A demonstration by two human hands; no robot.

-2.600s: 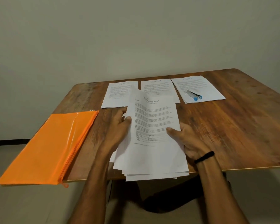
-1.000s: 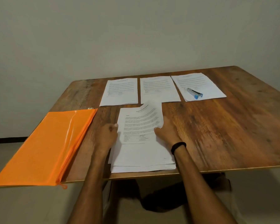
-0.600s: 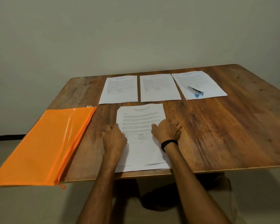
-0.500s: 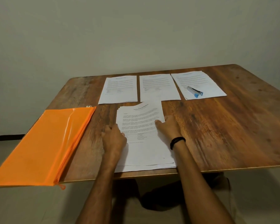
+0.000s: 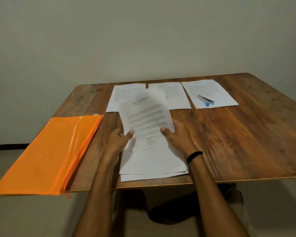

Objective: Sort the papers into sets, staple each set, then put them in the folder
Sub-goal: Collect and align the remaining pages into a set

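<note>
White top sheet [image 5: 143, 115], raised off the stack [image 5: 152, 165] at the table's [image 5: 246, 134] near edge, is pinched at its sides by left hand [image 5: 117, 141] and right hand [image 5: 179, 136], so sorting seems underway; next it must be matched to one of the three far piles [image 5: 178, 100].

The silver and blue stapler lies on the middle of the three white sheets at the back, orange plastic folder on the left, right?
Not the middle one: the head view shows the silver and blue stapler on the rightmost white sheet. The orange plastic folder is on the left.
</note>
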